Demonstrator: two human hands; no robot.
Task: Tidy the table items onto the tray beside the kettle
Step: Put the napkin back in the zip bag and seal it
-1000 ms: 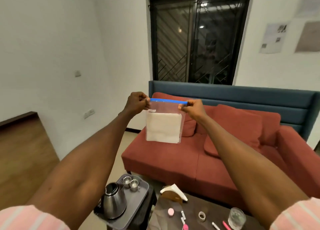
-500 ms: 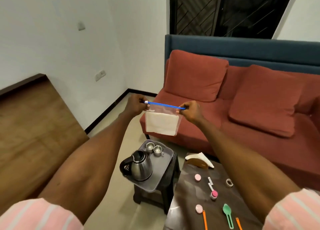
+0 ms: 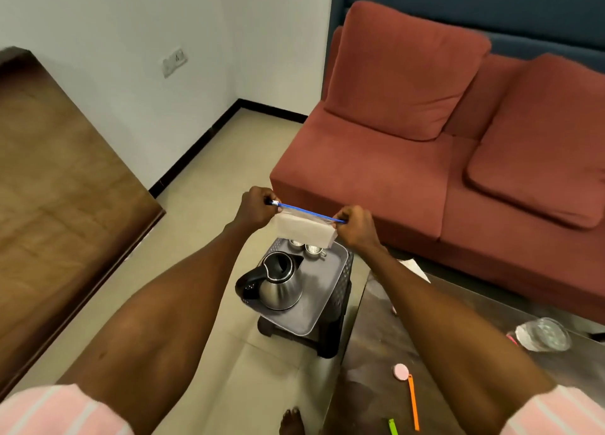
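— So, where is the zip bag [image 3: 306,230] at this moment?

— Up in the air, stretched between both hands above the far end of the grey tray [image 3: 322,298]. The left hand [image 3: 257,207] pinches one end of the blue seal strip [image 3: 307,211], the right hand [image 3: 355,226] pinches the other, fingers curled tight on each side. A pale folded sheet shows inside the bag.

— And the tray itself?

— It sits on a dark plastic stool [image 3: 330,333] just beside the counter [image 3: 425,352]. A steel kettle [image 3: 278,282] with a black handle stands on the tray's near half, and two small steel cups [image 3: 307,247] stand at the far end, partly hidden under the bag.

— What lies on the counter?

— A clear glass [image 3: 541,334] near the right edge, a pink round lid [image 3: 401,370], an orange strip [image 3: 413,402] touching it, and a green piece [image 3: 393,427] at the bottom. A white paper edge [image 3: 415,268] shows behind the right forearm.

— Anything around them?

— A red sofa [image 3: 425,159] with loose cushions beyond the counter, a wooden surface [image 3: 59,179] at the left, and a bare foot [image 3: 291,421] on the floor tiles.
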